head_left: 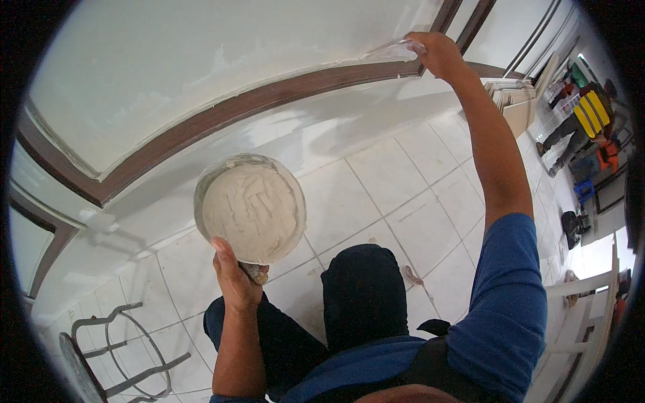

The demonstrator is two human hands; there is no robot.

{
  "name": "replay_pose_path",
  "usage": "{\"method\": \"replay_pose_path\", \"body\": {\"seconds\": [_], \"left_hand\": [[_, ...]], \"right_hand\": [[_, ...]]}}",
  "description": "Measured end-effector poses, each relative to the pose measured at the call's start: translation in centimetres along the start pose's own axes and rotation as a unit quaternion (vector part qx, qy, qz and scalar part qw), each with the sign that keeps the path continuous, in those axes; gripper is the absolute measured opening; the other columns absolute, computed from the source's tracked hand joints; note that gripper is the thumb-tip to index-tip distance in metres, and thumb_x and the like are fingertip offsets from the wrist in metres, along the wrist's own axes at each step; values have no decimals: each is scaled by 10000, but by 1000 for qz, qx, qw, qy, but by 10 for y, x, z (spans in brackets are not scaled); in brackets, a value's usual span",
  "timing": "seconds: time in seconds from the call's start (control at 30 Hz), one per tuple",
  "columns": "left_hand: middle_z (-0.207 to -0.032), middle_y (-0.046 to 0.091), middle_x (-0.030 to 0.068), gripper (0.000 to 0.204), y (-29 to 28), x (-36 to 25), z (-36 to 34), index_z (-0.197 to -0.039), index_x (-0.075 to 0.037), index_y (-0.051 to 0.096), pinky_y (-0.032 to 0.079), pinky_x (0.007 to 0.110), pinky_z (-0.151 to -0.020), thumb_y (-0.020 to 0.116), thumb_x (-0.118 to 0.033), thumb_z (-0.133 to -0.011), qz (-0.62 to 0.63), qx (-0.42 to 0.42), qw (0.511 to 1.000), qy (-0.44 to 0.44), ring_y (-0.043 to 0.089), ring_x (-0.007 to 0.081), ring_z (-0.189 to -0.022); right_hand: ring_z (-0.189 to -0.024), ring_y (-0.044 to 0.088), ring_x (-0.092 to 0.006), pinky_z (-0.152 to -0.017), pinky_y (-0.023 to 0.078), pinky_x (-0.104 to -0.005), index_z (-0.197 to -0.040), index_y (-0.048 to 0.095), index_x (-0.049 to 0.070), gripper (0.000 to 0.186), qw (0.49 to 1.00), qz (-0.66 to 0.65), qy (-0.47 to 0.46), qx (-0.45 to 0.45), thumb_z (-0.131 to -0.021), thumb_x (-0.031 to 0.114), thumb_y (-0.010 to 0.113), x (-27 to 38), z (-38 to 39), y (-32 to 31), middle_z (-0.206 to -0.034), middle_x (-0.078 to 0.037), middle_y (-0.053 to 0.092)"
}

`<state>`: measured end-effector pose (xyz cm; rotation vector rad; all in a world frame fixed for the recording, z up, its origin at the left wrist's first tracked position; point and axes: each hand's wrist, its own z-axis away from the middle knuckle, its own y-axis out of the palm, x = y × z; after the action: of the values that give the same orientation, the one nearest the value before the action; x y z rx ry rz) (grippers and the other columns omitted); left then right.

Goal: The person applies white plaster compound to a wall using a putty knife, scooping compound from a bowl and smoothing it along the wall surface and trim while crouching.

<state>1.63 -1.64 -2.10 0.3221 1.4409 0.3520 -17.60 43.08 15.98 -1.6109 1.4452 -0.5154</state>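
Note:
My left hand (236, 275) grips the underside of a round pan (300, 208) filled with smooth, pale beige paste (248, 205), held at the centre-left. My right arm reaches up to the top of the view, where my right hand (435, 54) holds a thin putty knife (393, 48) against the edge of a white wall panel (222, 74). A dark brown trim strip (269, 97) runs below the panel, with pale smears along its upper edge. The knife's blade is small and partly hidden by my fingers.
A metal stool (107, 349) lies at the lower left on the tiled floor (349, 201). Stacked boards (514, 111) lean at the upper right. A person in a yellow vest (591, 114) and someone in orange (608, 154) are farther right, near a blue stool (583, 191) and a white railing (571, 336).

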Motion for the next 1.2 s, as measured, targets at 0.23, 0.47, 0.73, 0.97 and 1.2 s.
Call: {"method": "replay_pose_path", "body": {"seconds": [0.23,0.47,0.73,0.97,1.2], "left_hand": [[-797,620,120,855,5,0,-1,-1163,73,490,428,248,-433,425,-734,-888,1,-13,1000,3,566,143,-537],[-794,615,124,868,-3,1,-1,-1159,77,490,423,248,-431,414,-743,-885,-10,6,1000,-14,557,141,-538],[-869,616,129,896,1,4,-2,-1184,75,477,432,248,-457,433,-760,-865,-9,-8,1000,-21,577,144,-606],[-886,620,139,858,-3,4,-2,-1225,80,454,438,251,-452,436,-713,-898,3,-4,1000,-28,577,152,-592],[-823,617,78,867,-8,7,-3,-1300,-30,436,381,224,-355,369,-781,-871,-5,-1,999,-34,529,120,-486]], "right_hand": [[-899,637,-399,-798,496,-488,-1088,665,151,233,1000,-15,-11,-16,-871,137,581,-8,-3,13,-932,-164,682],[-929,666,-350,-814,526,-463,-1144,663,175,320,990,90,-55,-97,-836,102,611,-17,19,20,-1017,-118,706],[-914,660,-350,-801,524,-462,-1141,656,159,314,991,32,-56,-116,-835,99,621,-20,15,-12,-1014,-118,700],[-962,629,-379,-843,487,-465,-1136,635,80,266,996,56,-69,3,-878,143,629,-18,-20,-6,-1038,-151,683],[-1024,597,-408,-879,467,-478,-1154,624,50,291,999,24,-9,46,-875,134,629,-27,-28,1,-1087,-189,663]]}}
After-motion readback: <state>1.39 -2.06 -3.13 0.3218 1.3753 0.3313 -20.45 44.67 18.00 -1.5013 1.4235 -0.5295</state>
